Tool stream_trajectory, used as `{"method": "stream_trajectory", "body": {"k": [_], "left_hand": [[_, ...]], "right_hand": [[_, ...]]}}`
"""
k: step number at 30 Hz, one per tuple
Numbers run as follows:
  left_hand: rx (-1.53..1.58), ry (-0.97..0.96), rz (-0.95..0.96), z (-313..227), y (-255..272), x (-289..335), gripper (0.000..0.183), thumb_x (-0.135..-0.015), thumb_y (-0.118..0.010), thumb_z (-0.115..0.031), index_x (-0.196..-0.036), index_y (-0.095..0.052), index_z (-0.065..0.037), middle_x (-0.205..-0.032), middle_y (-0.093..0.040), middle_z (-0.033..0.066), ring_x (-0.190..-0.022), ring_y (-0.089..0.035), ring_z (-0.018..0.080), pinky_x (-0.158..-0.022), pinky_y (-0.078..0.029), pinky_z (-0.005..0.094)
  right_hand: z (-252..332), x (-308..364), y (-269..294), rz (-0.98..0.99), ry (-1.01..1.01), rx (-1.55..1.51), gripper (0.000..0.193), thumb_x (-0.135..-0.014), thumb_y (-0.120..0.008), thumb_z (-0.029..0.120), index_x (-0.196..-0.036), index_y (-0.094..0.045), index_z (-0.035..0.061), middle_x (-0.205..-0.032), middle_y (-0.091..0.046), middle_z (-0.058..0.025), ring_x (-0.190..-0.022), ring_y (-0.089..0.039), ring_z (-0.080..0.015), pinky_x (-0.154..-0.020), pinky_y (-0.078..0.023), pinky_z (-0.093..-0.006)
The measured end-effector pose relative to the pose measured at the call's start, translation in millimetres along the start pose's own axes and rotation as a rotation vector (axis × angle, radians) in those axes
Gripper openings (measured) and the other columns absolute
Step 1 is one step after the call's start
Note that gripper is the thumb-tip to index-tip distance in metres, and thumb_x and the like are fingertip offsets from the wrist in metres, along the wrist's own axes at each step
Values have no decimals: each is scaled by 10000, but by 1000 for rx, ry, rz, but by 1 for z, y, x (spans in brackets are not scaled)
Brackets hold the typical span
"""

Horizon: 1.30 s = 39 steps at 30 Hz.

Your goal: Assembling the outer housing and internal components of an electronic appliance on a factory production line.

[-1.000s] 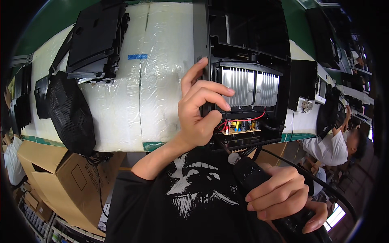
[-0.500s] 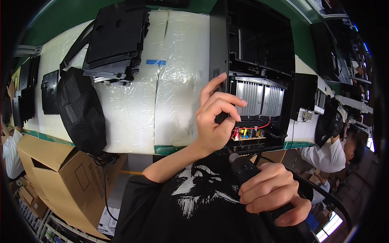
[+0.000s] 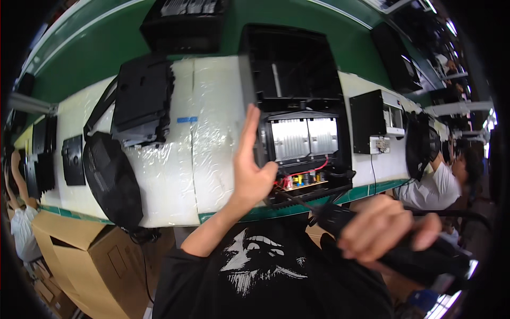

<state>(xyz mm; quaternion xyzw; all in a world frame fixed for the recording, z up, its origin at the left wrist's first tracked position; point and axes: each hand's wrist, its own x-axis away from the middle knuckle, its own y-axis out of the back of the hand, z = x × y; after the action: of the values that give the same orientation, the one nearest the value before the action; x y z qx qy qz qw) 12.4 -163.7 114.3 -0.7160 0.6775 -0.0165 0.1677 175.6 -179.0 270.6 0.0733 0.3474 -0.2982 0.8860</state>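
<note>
My left hand (image 3: 252, 178) has uncurled along the casing (image 3: 342, 127) edge beside open table (image 3: 215, 170); my right hand (image 3: 380, 228) grips a black tool (image 3: 425, 259).

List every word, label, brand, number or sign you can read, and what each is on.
No readable text.
Black handheld tool: too blurred to read.
Open black casing: nothing legible.
Cardboard box: nothing legible.
Black T-shirt: white graphic, no legible words.
Blue tape: any marks too small to read.
</note>
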Motion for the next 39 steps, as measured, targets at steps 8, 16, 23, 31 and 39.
{"method": "stream_trajectory", "body": {"k": [8,16,23,31,39], "left_hand": [[69,120,-9,-34,12,16,836,-523,-342,145,-1349,-265,48,-1449,-242,207,-1380,-175,286,-1130,-124,374],[-133,162,-60,-43,25,53,752,-495,-331,161,-1229,-390,5,-1444,-251,238,-1379,-184,310,-1133,-103,361],[-187,170,-98,-43,25,57,718,-469,-338,162,-1158,-424,-19,-1439,-261,246,-1373,-202,317,-1128,-129,361],[-149,136,-127,-39,15,63,741,-468,-332,168,-1177,-372,-44,-1437,-259,252,-1369,-204,332,-1130,-110,398],[-109,115,-129,-37,-5,57,759,-480,-331,160,-1213,-352,-34,-1453,-227,231,-1378,-179,314,-1131,-93,395]], "right_hand": [[137,71,39,-676,584,912,845,-728,-460,762,-1082,-510,-4,-681,-463,-37,-501,-414,-122,-476,-336,-289],[129,130,125,-1035,515,1095,818,-787,-272,778,-1178,-347,64,-639,-553,-130,-451,-491,-226,-443,-439,-341],[122,135,150,-1247,425,1153,796,-797,-271,766,-1156,-378,63,-625,-538,-119,-454,-479,-221,-464,-429,-344],[145,146,180,-778,248,773,796,-769,-395,757,-1166,-392,67,-690,-544,-96,-496,-468,-202,-498,-393,-325],[126,82,264,-1057,-150,893,575,-911,-379,524,-1216,-462,45,-638,-491,-73,-502,-463,-175,-481,-384,-304]]}}
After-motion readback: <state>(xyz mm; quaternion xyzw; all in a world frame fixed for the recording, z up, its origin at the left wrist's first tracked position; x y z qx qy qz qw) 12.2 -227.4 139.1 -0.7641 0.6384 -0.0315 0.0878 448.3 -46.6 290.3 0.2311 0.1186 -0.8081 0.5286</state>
